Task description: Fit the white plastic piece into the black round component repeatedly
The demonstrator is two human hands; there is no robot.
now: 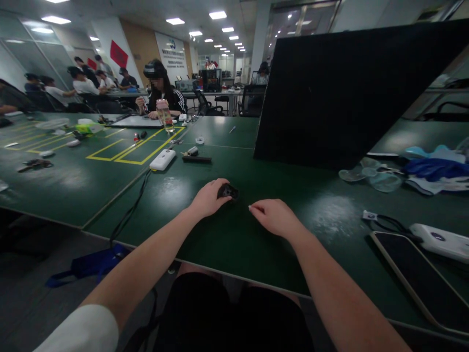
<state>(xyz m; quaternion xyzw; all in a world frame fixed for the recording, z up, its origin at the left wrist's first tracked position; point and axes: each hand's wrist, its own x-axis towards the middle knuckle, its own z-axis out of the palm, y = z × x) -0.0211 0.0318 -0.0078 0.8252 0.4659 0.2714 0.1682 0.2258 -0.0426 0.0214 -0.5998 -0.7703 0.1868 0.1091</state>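
Note:
My left hand (209, 197) rests on the dark green table (227, 234) with its fingers curled round a small black object (229, 191). What that object is I cannot make out. My right hand (273, 216) lies on the table just to the right of it, fingers drawn together and pointing left toward the object, a short gap apart from it. Nothing shows in the right hand.
A large black panel (348, 93) leans up behind the hands. A white power bank (162, 159) with a cable and a black bar (197, 159) lie at the back left. A phone (414, 274), a white device (439, 241) and blue gloves (432, 168) lie right. People sit at far tables.

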